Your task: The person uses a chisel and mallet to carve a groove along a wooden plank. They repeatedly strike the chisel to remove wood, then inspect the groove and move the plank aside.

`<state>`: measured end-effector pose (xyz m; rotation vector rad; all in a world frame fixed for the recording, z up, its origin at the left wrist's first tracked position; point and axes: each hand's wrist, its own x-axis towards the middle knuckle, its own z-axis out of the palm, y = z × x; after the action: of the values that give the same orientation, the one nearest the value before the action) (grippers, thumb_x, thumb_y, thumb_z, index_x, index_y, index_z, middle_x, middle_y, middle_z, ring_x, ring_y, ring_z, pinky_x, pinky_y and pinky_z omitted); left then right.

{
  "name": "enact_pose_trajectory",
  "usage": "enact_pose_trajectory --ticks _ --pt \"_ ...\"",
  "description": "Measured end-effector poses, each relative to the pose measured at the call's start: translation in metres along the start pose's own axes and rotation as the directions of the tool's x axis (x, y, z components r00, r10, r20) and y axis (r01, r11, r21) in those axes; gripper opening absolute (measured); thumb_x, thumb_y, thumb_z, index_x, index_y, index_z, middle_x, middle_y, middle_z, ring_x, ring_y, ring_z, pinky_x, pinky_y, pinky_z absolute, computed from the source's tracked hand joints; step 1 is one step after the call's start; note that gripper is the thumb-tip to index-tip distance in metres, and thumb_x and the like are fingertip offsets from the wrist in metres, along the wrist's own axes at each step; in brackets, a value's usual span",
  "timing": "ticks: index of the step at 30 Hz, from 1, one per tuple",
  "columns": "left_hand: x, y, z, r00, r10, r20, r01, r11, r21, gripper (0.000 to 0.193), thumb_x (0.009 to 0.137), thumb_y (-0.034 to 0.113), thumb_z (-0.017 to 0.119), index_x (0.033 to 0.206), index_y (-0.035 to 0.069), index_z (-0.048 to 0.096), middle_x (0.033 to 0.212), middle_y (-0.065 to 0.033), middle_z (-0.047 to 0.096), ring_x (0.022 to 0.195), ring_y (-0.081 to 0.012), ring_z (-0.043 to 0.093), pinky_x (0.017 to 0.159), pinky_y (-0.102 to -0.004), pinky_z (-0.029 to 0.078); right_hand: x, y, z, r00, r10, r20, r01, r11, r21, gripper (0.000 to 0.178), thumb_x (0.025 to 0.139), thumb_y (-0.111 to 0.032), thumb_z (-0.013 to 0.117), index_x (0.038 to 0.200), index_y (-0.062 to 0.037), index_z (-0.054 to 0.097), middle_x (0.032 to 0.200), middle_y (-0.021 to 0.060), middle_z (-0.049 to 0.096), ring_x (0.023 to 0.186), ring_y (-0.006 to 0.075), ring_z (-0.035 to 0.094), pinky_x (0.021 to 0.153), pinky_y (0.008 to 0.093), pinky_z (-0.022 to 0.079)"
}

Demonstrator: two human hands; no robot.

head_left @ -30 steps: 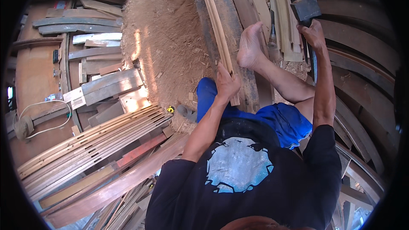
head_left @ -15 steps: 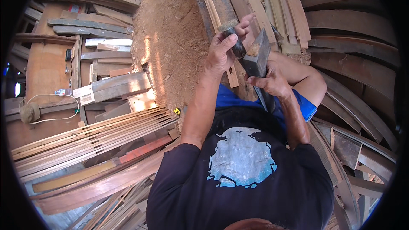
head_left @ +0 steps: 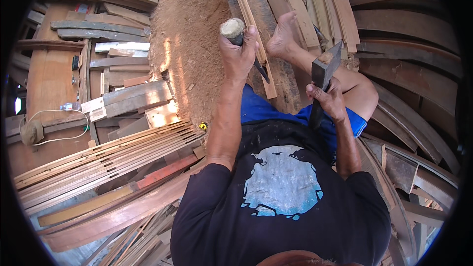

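Note:
My left hand [head_left: 237, 58] is closed round the handle of a chisel [head_left: 261, 70]. The pale, battered butt of its handle faces up, and the dark blade slants down to the right. The blade's tip lies over a narrow wooden strip [head_left: 268, 90] with a slot cut in it; whether it touches the wood, I cannot tell. On the right, my right hand [head_left: 331, 99] grips the dark handle of a hatchet [head_left: 322, 73] close below its wedge-shaped head. The handle's wooden end shows in the top of the head. My bent leg is beneath it.
A thick weathered beam [head_left: 288, 91] lies under the strip, with planks [head_left: 325, 10] alongside. Stacked slotted strips [head_left: 113, 157] lie at left, near a yellow tape measure [head_left: 203, 126]. Curved dark boards [head_left: 409, 34] fill the right. My bare foot [head_left: 283, 37] rests near the strip.
My left hand has moved left with the chisel, turning its blade down towards the strip. My right hand has drawn the hatchet away to the right, apart from the chisel.

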<state>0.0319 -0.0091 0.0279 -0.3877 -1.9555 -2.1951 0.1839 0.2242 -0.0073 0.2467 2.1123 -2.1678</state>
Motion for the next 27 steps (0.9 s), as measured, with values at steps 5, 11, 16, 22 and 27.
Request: enact_pose_trajectory --ticks 5,11,16,22,27 --pt "0.002 -0.007 -0.002 0.995 -0.031 -0.092 0.008 0.971 -0.238 0.026 0.100 0.019 0.068 0.115 0.001 0.056 0.090 -0.0021 0.058 0.081 -0.0121 0.061 0.073 -0.0259 0.052 -0.001 0.000 0.006 1.000 0.008 -0.006 -0.009 0.995 -0.103 0.039 0.086 -0.036 0.083 0.091 -0.0031 0.063 0.074 0.0031 0.064 0.069 0.0116 0.062 0.063 0.0275 0.049" --pt "-0.001 0.004 -0.012 0.990 -0.063 0.128 0.038 0.980 0.194 0.036 0.095 0.018 0.073 0.118 -0.002 0.056 0.097 -0.0060 0.064 0.087 -0.0135 0.062 0.075 -0.0323 0.053 -0.009 0.009 0.003 0.995 -0.031 0.091 0.029 0.999 0.031 0.037 0.086 -0.031 0.084 0.097 -0.0017 0.063 0.081 0.0032 0.065 0.073 0.0117 0.063 0.067 0.0277 0.051" --pt "-0.011 0.008 -0.006 0.989 0.008 0.145 -0.031 0.987 0.156 0.019 0.098 0.014 0.067 0.097 0.005 0.050 0.072 -0.0037 0.060 0.069 -0.0114 0.062 0.061 -0.0282 0.051 -0.012 -0.003 0.009 0.998 0.050 0.049 -0.050 0.999 -0.005 0.028 0.090 -0.022 0.079 0.098 -0.0006 0.063 0.079 0.0003 0.063 0.077 0.0112 0.060 0.071 0.0268 0.048" --pt "-0.010 -0.024 0.007 0.975 -0.123 0.183 0.101 0.987 0.123 0.012 0.082 0.003 0.068 0.083 0.003 0.056 0.066 -0.0015 0.059 0.054 -0.0105 0.056 0.051 -0.0300 0.047 0.013 -0.107 0.029 0.905 -0.394 -0.163 0.369 0.915 -0.163 0.026 0.090 -0.022 0.080 0.096 0.0002 0.067 0.080 0.0034 0.069 0.072 0.0097 0.064 0.066 0.0255 0.051" --pt "-0.022 -0.039 0.014 0.968 -0.049 0.246 0.011 0.988 0.152 0.011 0.084 0.003 0.069 0.088 0.002 0.059 0.070 -0.0041 0.062 0.064 -0.0105 0.060 0.058 -0.0300 0.049 0.033 -0.181 0.043 0.863 -0.506 -0.012 0.478 0.823 -0.305 0.024 0.094 -0.021 0.075 0.097 0.0015 0.068 0.080 0.0004 0.068 0.072 0.0111 0.064 0.066 0.0266 0.051"
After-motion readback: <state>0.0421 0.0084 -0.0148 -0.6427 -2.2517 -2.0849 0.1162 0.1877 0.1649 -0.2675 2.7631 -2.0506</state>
